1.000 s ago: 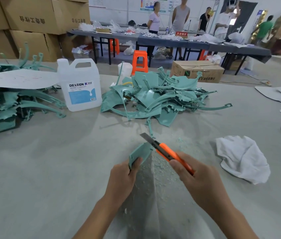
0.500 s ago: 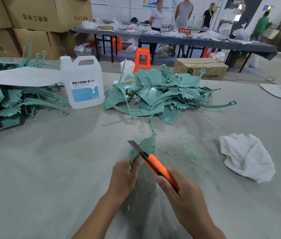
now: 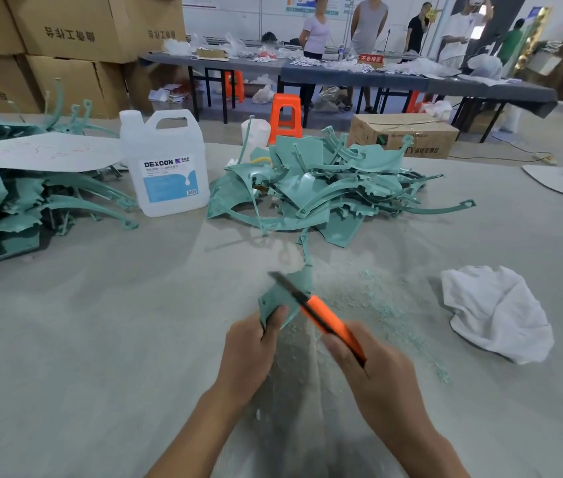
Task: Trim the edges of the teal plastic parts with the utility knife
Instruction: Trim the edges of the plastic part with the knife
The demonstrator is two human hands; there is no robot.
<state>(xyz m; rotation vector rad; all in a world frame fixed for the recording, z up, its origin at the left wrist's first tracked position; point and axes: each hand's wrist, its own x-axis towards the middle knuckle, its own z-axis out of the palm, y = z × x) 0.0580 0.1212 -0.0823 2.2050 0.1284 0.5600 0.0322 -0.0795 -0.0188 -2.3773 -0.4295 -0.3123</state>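
Teal plastic part, a small pointed piece [image 3: 285, 291], is being held just above the grey tabletop [image 3: 100, 339], well in front of the white plastic jug with the blue label [image 3: 166, 167] and a little to its right. The left hand [image 3: 249, 353] is pinching its lower end between thumb and fingers. The right hand [image 3: 376, 381] is wrapping round the orange-handled utility knife [image 3: 328, 319], whose dark blade is lying slantwise across the part's face.

Pale teal shavings [image 3: 376, 305] are lying scattered under and beside the hands, so I am judging that a fair bit of trimming is already done. Plenty is waiting, though. A loose heap of teal parts [image 3: 325, 188] is sitting just right of the jug, and a flatter stack of teal parts [image 3: 31, 201] is lying left of it under a white sheet; which of the two is finished I cannot tell. A crumpled white cloth [image 3: 494, 312] is lying far right of the jug, nearer the person.

Compared with a second ago, the blade is now crossing the part rather than pointing up beside its right edge, and the part's tip is standing higher. Against half a second ago, the knife is sitting slightly further up the piece.
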